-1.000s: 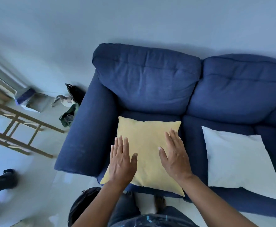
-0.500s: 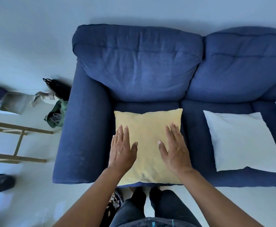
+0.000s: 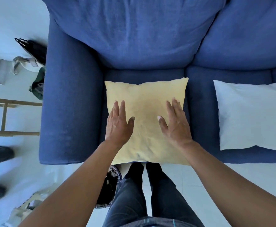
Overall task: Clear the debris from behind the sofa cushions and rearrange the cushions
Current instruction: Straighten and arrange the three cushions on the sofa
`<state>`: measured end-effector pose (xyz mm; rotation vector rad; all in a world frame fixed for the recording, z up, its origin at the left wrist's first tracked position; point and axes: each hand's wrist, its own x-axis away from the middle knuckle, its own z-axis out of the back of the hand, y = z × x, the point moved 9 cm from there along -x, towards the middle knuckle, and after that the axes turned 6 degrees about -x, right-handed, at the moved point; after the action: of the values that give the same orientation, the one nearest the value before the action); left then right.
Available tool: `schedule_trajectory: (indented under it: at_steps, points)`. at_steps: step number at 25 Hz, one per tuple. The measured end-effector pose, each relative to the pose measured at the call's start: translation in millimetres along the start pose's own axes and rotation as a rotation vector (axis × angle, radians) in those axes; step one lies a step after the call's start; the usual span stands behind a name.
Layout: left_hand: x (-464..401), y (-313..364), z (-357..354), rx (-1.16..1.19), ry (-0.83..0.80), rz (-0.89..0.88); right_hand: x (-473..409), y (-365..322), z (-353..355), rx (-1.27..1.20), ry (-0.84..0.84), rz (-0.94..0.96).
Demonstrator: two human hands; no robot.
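Yellow square fabric cushion (image 3: 146, 122) lies flat on the blue sofa's (image 3: 72, 102) left seat.
Left hand (image 3: 118, 124) and right hand (image 3: 176, 126) press it, fingers spread flat, gripping nothing; no debris shows, and propping both it and the white cushion (image 3: 251, 115) seems left.

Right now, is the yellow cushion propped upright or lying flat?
Flat. The yellow cushion lies face-up on the seat, left hand and right hand resting palms-down on it.
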<state>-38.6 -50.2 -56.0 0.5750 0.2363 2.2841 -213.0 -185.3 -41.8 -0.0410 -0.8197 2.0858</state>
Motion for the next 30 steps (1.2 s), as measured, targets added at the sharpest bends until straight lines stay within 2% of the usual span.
schedule_trajectory:
  at_steps: [5,10,14,17,20,23,26,30]
  points:
    - [-28,-18,-45,-0.003,-0.062,0.045,-18,41,-48,0.030,-0.166,-0.090]
    - [-28,-60,-84,0.051,-0.178,0.208,-15,74,-73,0.013,-0.255,-0.155]
    - [-29,-79,-95,0.142,-0.225,0.292,-14,95,-75,-0.076,-0.219,-0.268]
    - [-21,-98,-103,0.261,-0.288,0.441,-3,127,-82,-0.275,-0.214,-0.536]
    - [-21,-114,-111,0.486,-0.328,0.583,4,153,-86,-0.536,-0.165,-0.738]
    - [-38,-123,-111,0.688,-0.299,0.678,-15,158,-80,-0.580,-0.118,-0.745]
    - [-56,-125,-110,0.834,-0.257,0.722,-42,151,-78,-0.733,-0.053,-0.737]
    - [-59,-111,-104,1.044,-0.284,0.747,-55,139,-69,-0.889,0.010,-0.755]
